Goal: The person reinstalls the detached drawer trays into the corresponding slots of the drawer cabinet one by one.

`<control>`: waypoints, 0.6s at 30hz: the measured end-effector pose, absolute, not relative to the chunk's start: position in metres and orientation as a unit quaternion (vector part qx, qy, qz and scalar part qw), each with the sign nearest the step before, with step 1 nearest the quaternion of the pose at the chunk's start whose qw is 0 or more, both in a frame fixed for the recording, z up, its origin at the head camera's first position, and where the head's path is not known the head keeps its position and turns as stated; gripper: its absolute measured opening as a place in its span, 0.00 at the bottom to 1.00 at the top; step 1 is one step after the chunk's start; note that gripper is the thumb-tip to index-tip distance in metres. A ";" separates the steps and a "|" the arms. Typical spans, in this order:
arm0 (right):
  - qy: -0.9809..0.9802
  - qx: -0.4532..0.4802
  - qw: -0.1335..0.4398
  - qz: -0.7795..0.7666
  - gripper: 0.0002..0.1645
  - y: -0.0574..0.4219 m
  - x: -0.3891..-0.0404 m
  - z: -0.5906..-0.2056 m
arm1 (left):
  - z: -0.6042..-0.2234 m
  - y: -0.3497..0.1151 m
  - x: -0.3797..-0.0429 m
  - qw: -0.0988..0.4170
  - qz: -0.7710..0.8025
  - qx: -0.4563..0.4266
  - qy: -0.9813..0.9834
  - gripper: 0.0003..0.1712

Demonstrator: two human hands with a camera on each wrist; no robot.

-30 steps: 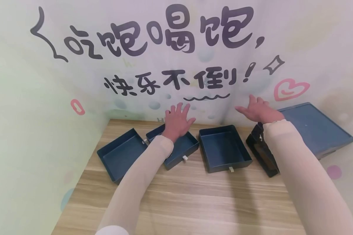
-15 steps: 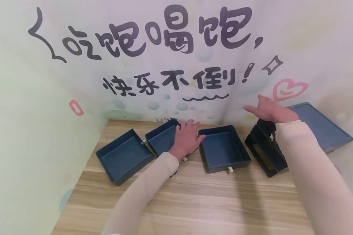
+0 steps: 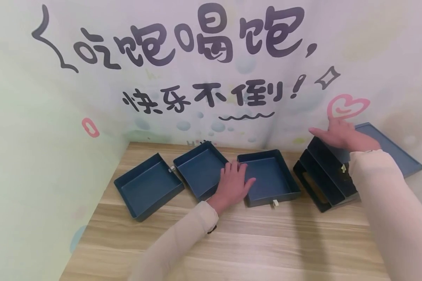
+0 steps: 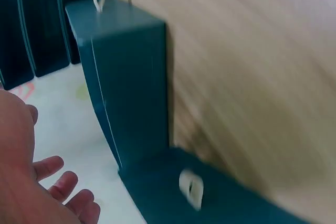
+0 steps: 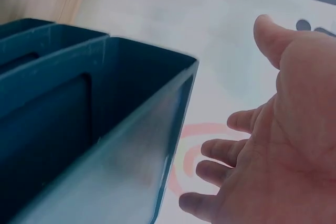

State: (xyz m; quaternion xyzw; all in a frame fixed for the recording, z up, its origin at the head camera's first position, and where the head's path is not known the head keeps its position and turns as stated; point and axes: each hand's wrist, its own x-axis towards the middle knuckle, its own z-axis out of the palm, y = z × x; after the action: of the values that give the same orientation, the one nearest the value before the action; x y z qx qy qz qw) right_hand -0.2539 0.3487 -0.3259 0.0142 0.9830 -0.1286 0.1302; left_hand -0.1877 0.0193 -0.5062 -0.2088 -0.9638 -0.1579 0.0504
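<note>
In the head view my left hand (image 3: 232,185), fingers straight, hovers over the gap between two shallow dark blue drawers, the middle one (image 3: 200,168) and the right one (image 3: 269,175). Nothing is in its grasp. A white pull loop (image 4: 191,188) shows on a drawer front in the left wrist view. My right hand (image 3: 344,134) is held with fingers spread above a dark blue drawer cabinet (image 3: 323,171), overlapping its upper part. Seen from the right wrist, that hand (image 5: 283,135) is beside the cabinet's open compartments (image 5: 142,66), palm bare.
A third drawer (image 3: 149,191) lies at the left of the wood-grain table (image 3: 232,242). Behind the table hangs a printed wall cloth (image 3: 183,101) with large dark characters. The cabinet's flat blue panel (image 3: 401,152) reaches towards the right wall.
My left hand has moved right and nearer to me, off the middle drawer. My right hand has moved right, uncovering more of the cabinet's compartments. The drawers have stayed put.
</note>
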 end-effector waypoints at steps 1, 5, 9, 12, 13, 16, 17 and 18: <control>0.984 0.015 0.125 -0.127 0.62 0.351 -0.253 -0.326 | -0.508 0.021 -0.184 0.049 -0.167 -0.211 -0.962 0.34; 0.987 0.020 0.110 -0.117 0.58 0.362 -0.247 -0.326 | -0.513 0.029 -0.170 0.050 -0.205 -0.211 -0.954 0.33; 0.987 0.020 0.107 -0.121 0.59 0.374 -0.243 -0.328 | -0.517 0.036 -0.160 0.055 -0.225 -0.197 -0.953 0.32; 0.986 0.022 0.113 -0.122 0.60 0.382 -0.240 -0.329 | -0.520 0.040 -0.153 0.053 -0.230 -0.194 -0.952 0.31; 0.985 0.025 0.117 -0.123 0.62 0.385 -0.240 -0.329 | -0.521 0.042 -0.151 0.053 -0.232 -0.194 -0.952 0.30; 0.983 0.035 0.129 -0.128 0.64 0.392 -0.238 -0.329 | -0.523 0.046 -0.145 0.049 -0.240 -0.195 -0.950 0.29; 0.982 0.037 0.133 -0.126 0.65 0.394 -0.237 -0.329 | -0.523 0.047 -0.143 0.046 -0.246 -0.194 -0.949 0.28; 0.982 0.040 0.137 -0.126 0.65 0.396 -0.236 -0.329 | -0.524 0.048 -0.141 0.044 -0.252 -0.195 -0.947 0.28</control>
State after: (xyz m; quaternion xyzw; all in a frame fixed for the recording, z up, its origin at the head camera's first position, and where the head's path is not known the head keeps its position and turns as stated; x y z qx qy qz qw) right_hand -0.2363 0.3962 -0.3285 0.0396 0.9818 -0.1260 0.1367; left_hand -0.1411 0.0483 -0.5238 -0.1946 -0.9470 -0.2517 0.0444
